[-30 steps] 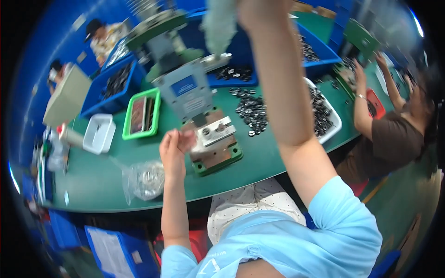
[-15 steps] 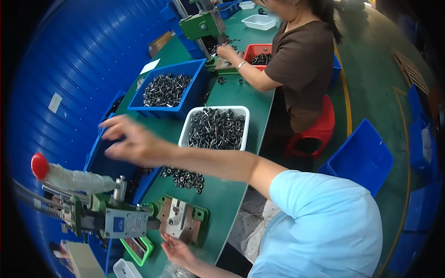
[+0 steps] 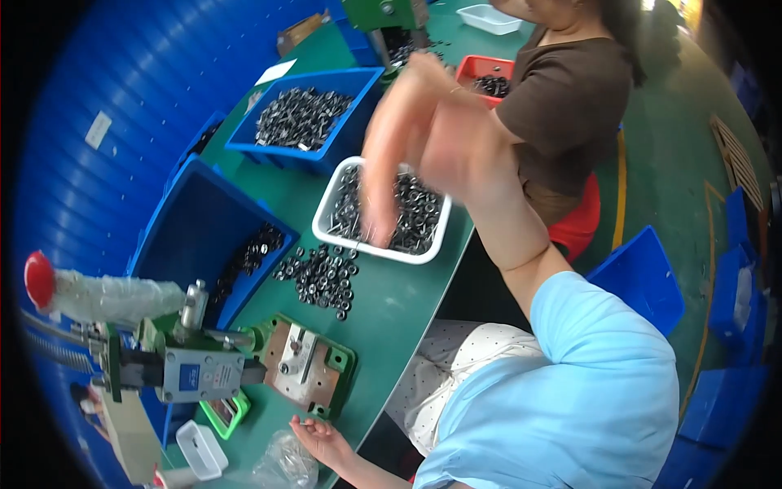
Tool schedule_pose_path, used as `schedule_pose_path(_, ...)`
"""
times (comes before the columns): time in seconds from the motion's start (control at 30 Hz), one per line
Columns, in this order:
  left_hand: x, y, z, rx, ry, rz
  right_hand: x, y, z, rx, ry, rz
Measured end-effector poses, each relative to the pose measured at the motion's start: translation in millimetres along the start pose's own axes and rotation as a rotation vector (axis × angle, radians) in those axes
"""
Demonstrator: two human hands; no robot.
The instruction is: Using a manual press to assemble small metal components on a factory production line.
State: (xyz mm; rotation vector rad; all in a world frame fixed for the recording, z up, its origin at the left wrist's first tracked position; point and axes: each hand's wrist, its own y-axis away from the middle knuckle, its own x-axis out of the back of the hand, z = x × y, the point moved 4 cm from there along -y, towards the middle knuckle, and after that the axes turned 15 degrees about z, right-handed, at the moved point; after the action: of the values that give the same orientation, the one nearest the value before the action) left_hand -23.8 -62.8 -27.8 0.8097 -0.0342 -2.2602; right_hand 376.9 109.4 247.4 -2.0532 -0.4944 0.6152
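Observation:
My right hand (image 3: 428, 138), smeared by motion, is over the white tray (image 3: 326, 232), its fingers pointing down at the rim and the small parts inside. Black ring-like pieces with metal pins (image 3: 419, 216) fill that tray. Whether the hand grips anything is unclear. My left hand (image 3: 319, 438) is beside the base of a green hand press, its fingers curled together around something too small to make out. On the press base, a metal fixture block (image 3: 298, 356) is bolted to a plate. The press (image 3: 199, 375) has a lever with a red knob (image 3: 39, 279) and a wrapped handle.
Loose black rings (image 3: 322, 281) lie between the tray and press. A tilted blue bin (image 3: 208, 236) and another blue bin (image 3: 305, 118) hold parts. A clear plastic bag (image 3: 287, 463) is near my left hand. A co-worker in brown (image 3: 570, 90) sits at another press (image 3: 383, 12).
My right hand has swung from above the tilted blue bin by the press lever to the white tray. My left hand remains near the press base, its fingers now more curled. The view has shifted.

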Motion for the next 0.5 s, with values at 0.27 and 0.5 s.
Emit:
schedule_pose_path(0.27,-31.8,35.7,0.4,-0.087,-0.201,0.185,14.8,142.4,97.5,-0.34,1.177,-0.32)
schedule_pose_path(0.5,-172.7,45.5,-22.6,-0.023,-0.443,-0.3,-8.0,181.1,110.6,-0.224,1.359,0.02)
